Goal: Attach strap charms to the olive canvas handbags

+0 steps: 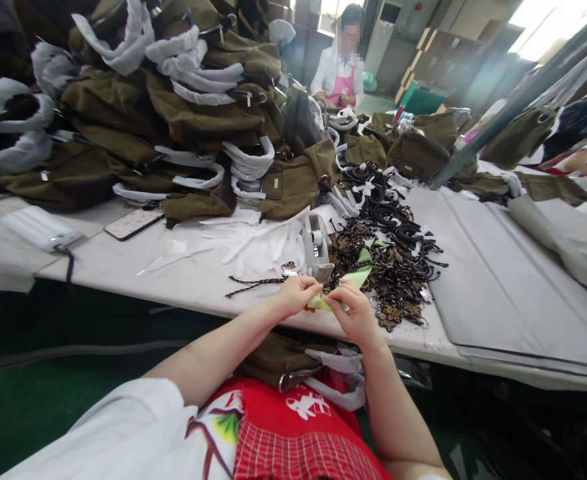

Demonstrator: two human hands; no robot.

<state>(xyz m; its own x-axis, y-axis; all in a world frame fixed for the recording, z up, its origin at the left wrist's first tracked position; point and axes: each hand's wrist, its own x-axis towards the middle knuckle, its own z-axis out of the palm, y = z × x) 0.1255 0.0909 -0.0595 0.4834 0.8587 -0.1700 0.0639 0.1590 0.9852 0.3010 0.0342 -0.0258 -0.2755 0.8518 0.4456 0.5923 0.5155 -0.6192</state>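
Both hands meet at the table's front edge over a piece of thin pale-green paper or tissue (357, 276). My left hand (299, 295) pinches its left end with the fingers pressed together. From the right, my right hand (354, 312) grips the same sheet between thumb and fingers. Just behind them stands a grey tape dispenser (317, 248). A heap of dark braided cords with leopard-print charms (390, 280) lies beside my right hand. One separate cord (256, 283) with a charm is left of my left hand. An olive bag (278, 360) with wrapped handles rests at my lap.
Olive bags with white-wrapped handles (198, 113) are piled high at the back left. A phone (134, 221), a white box-shaped device (40, 227) and white paper strips (253, 240) lie on the left. Grey sheets (518, 280) cover the right side. A co-worker (340, 73) stands across the table.
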